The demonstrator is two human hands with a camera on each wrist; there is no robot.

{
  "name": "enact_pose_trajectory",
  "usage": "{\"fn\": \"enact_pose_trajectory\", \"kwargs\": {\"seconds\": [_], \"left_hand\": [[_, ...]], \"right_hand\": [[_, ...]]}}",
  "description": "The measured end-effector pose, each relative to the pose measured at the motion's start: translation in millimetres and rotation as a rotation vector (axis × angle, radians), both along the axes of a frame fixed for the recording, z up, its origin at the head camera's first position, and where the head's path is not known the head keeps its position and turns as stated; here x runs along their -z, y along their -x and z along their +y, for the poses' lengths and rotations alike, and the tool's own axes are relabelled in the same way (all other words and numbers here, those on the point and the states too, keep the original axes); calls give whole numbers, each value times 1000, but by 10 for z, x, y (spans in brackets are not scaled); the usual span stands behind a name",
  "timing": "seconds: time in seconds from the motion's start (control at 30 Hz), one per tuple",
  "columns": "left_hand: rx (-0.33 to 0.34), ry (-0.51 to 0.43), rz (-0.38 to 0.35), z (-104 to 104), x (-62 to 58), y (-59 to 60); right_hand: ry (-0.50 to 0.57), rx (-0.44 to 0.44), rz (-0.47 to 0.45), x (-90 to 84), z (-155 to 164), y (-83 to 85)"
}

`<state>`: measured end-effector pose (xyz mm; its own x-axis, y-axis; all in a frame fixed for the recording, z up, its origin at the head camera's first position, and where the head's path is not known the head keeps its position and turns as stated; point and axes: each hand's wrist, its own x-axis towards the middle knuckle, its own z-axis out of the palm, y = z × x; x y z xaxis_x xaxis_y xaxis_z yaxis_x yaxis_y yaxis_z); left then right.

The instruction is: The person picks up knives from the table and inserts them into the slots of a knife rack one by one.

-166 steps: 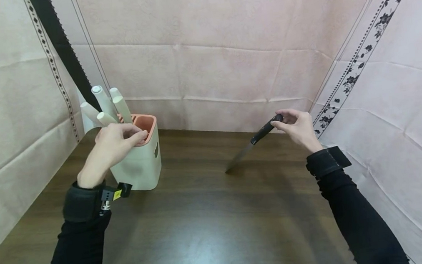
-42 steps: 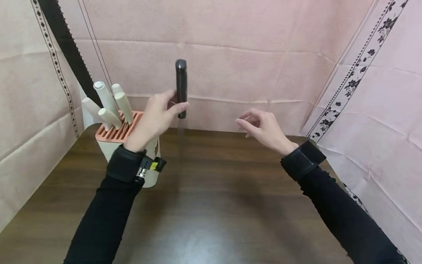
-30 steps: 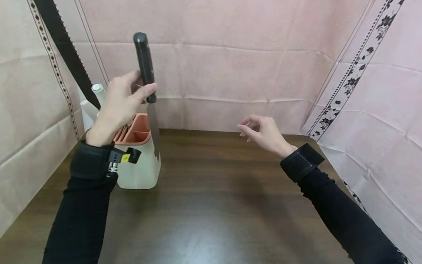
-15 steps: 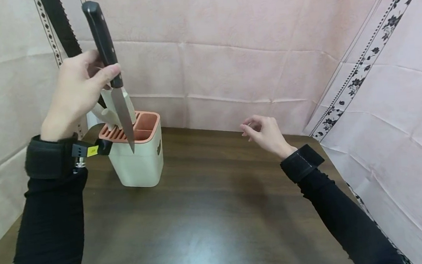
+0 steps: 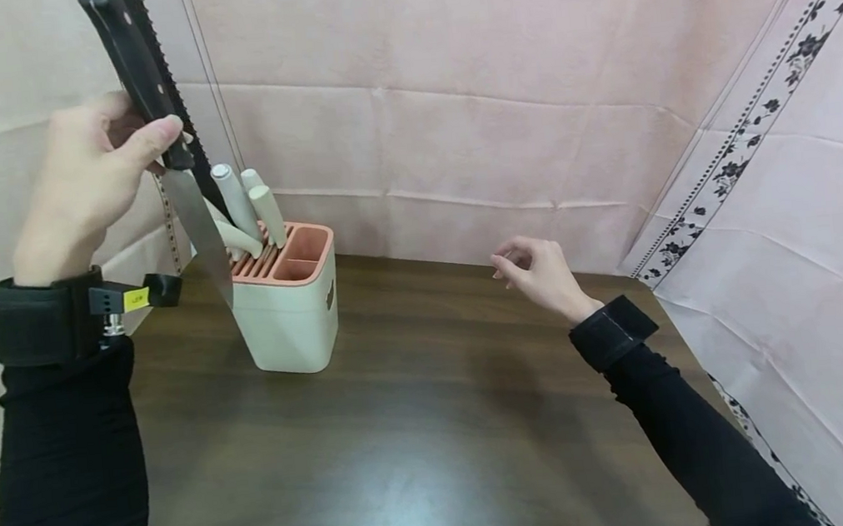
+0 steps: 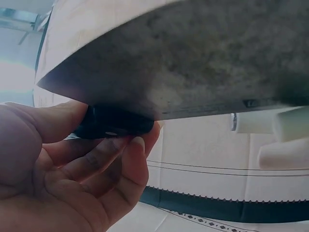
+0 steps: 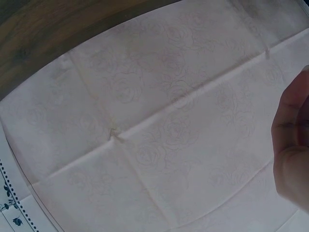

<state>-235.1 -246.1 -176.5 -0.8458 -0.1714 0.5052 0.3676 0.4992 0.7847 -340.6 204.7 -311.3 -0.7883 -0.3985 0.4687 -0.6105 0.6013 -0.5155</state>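
your left hand [image 5: 87, 188] pinches the black-handled knife [image 5: 158, 144] by its handle, tip down at the knife block's [image 5: 286, 308] ten o'clock and not yet slotted, while your right hand [image 5: 543, 273] hovers loosely curled, holding nothing, at the block's three o'clock.

A dark wooden tabletop [image 5: 423, 455] is walled by creased pink cloth [image 5: 451, 85], with a black floral border [image 5: 749, 134] running down the right side and a black toothed band [image 6: 231, 208] at the left.
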Motion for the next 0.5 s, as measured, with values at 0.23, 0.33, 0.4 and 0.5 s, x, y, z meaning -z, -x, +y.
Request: {"fn": "enact_pose_trajectory", "kwargs": {"seconds": [0.23,0.33,0.4,0.5], "left_hand": [[14,-39,24,-93,29,-54],[32,-42,40,-121,42,-65],[30,-35,37,-140,51,-73],[0,2,21,-174,69,-80]], "right_hand": [[0,9,-12,20,-23,8],[-3,8,-17,27,-41,9],[-5,8,-19,32,-51,12],[-4,5,-19,38,-66,14]]}}
